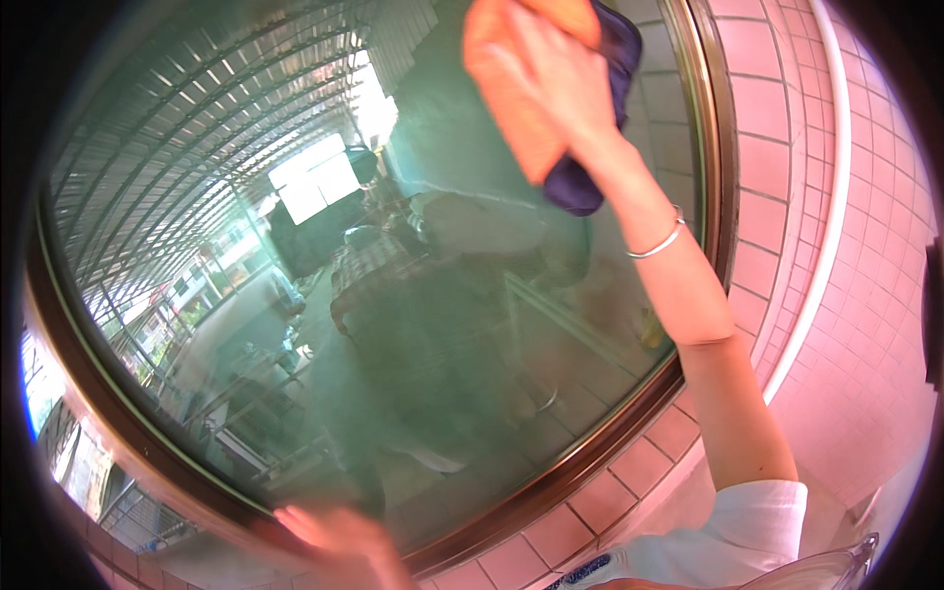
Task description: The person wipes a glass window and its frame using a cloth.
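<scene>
My right hand, with a bangle on its wrist, is raised at the top and presses an orange and dark blue cloth flat against a large greenish glass pane. The fingers lie spread over the orange side, and the dark side shows along the right and lower edges. My left hand is blurred at the bottom, near the lower left part of the brown metal window frame; whether it touches the frame is unclear. I see nothing in it.
Pink wall tiles surround the frame at the right and below. A white pipe runs along the tiled wall at the right. The glass reflects a ribbed roof, a bright opening and a room. Railings show at the lower left.
</scene>
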Action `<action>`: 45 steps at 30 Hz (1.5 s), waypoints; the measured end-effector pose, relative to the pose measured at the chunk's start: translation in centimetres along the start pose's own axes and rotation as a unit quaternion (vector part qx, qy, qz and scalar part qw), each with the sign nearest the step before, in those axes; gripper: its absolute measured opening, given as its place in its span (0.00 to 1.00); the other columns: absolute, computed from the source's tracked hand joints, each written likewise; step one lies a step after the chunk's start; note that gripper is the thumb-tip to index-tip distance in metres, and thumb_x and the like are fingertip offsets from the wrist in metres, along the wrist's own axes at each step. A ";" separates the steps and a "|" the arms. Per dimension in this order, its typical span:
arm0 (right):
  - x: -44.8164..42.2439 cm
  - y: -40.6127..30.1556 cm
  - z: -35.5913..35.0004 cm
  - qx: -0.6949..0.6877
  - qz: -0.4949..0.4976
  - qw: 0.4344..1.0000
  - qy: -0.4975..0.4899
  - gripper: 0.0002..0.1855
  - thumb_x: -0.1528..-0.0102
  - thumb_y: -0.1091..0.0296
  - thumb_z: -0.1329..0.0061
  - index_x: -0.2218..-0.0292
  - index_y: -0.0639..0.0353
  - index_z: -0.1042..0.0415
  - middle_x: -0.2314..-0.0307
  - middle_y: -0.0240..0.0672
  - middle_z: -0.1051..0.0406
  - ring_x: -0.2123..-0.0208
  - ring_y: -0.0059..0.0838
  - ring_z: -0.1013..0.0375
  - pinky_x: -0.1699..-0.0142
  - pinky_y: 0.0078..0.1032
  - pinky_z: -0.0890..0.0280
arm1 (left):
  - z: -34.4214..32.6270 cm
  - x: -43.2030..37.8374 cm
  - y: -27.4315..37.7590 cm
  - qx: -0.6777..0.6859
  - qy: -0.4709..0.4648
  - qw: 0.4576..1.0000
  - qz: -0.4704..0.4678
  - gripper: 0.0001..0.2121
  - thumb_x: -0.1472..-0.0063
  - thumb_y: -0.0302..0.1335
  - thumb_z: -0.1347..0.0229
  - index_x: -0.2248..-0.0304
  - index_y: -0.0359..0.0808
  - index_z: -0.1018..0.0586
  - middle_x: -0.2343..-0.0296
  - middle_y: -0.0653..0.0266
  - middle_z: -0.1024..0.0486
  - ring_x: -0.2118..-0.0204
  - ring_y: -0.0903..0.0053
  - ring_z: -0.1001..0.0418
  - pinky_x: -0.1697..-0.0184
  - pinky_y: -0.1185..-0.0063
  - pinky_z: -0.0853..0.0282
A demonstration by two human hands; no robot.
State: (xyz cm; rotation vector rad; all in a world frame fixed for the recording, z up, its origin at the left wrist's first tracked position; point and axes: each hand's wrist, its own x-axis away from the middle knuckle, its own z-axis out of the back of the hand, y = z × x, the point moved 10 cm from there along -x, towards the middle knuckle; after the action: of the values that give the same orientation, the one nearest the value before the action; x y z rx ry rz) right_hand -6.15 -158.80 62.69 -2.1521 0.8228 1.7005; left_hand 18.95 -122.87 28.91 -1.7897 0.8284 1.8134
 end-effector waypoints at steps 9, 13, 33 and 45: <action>-8.7 -31.0 -2.5 -0.186 0.111 0.971 0.101 0.20 0.45 0.47 0.63 0.63 0.46 0.24 0.68 0.28 0.24 0.61 0.24 0.29 0.53 0.35 0.46 | 1.2 -1.5 1.9 -0.038 -0.072 0.996 0.027 0.27 0.31 0.39 0.67 0.41 0.25 0.44 0.41 0.42 0.48 0.38 0.51 0.49 0.38 0.61 0.53; -10.3 -39.1 -2.7 -0.209 0.210 0.943 -0.150 0.25 0.43 0.44 0.66 0.53 0.45 0.27 0.55 0.26 0.28 0.46 0.25 0.39 0.42 0.36 0.55 | 0.9 -0.8 1.1 -0.031 -0.089 0.995 0.026 0.27 0.31 0.39 0.67 0.42 0.24 0.44 0.42 0.40 0.47 0.39 0.48 0.49 0.38 0.59 0.53; -23.5 -36.5 -3.6 -0.250 0.123 0.959 -0.053 0.23 0.43 0.49 0.65 0.52 0.47 0.28 0.55 0.29 0.27 0.53 0.24 0.29 0.48 0.32 0.43 | 1.1 -0.7 0.9 -0.010 -0.089 0.996 0.029 0.27 0.33 0.37 0.65 0.43 0.20 0.44 0.43 0.34 0.48 0.41 0.43 0.48 0.39 0.56 0.51; -28.7 -29.8 -5.5 -0.219 0.152 0.960 -0.085 0.25 0.41 0.46 0.71 0.52 0.43 0.29 0.53 0.34 0.29 0.51 0.32 0.30 0.46 0.35 0.40 | 2.1 -1.8 1.4 0.015 -0.097 0.994 0.050 0.26 0.34 0.37 0.57 0.45 0.23 0.38 0.46 0.36 0.42 0.43 0.45 0.42 0.40 0.59 0.46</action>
State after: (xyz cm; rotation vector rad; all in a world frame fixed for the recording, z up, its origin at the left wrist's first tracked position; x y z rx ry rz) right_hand 11.49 -130.43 87.73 -2.1799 0.8230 2.3817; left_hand 16.54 -122.28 30.76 -1.5479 0.8767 1.9915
